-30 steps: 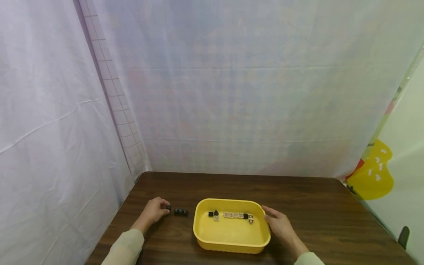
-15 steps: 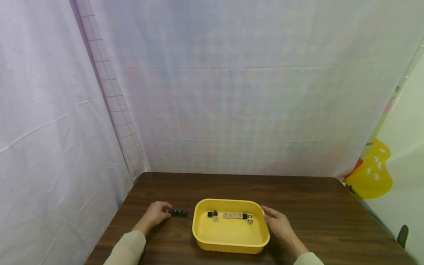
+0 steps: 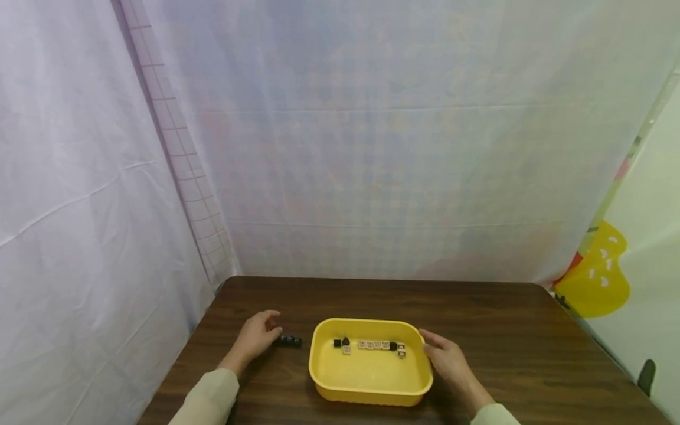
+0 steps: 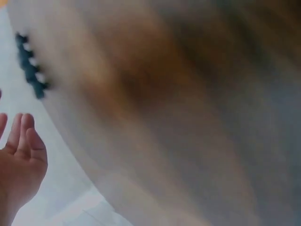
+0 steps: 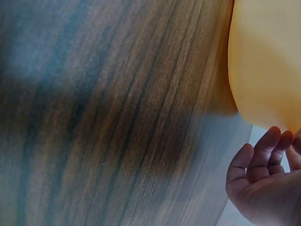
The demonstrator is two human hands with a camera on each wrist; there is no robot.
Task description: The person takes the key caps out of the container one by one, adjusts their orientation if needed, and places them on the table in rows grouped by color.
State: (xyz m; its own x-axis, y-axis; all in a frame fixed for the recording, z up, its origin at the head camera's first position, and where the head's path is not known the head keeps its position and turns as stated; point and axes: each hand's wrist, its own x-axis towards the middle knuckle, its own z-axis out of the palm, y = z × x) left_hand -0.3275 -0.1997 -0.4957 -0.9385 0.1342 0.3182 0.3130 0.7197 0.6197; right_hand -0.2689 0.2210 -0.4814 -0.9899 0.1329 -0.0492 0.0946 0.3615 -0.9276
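In the head view my left hand [image 3: 257, 333] is just left of a row of small black blocks [image 3: 289, 341] lying on the table. Its fingers are loosely bent and spread, with nothing seen between them. The left wrist view shows the same black blocks [image 4: 32, 66] in a line with small bumps, apart from the fingers [image 4: 23, 127]. My right hand [image 3: 448, 361] holds the right rim of a yellow plastic tub [image 3: 372, 396], thumb at the rim and fingers along the outer wall. From the right wrist, the fingertips meet the tub's wall [image 5: 268, 61]; the thumb is mostly hidden.
Inside the tub, near its far wall, lie several pale square tiles [image 3: 373, 345] with dark markings and a few black pieces [image 3: 337, 343]. The brown wood-grain table [image 3: 510, 330] extends around it. White curtains [image 3: 372, 177] hang behind and at the left.
My left hand brought a black block rightward to the row's left end, then let go and lifted slightly up and right. My right hand and the tub stay in place.
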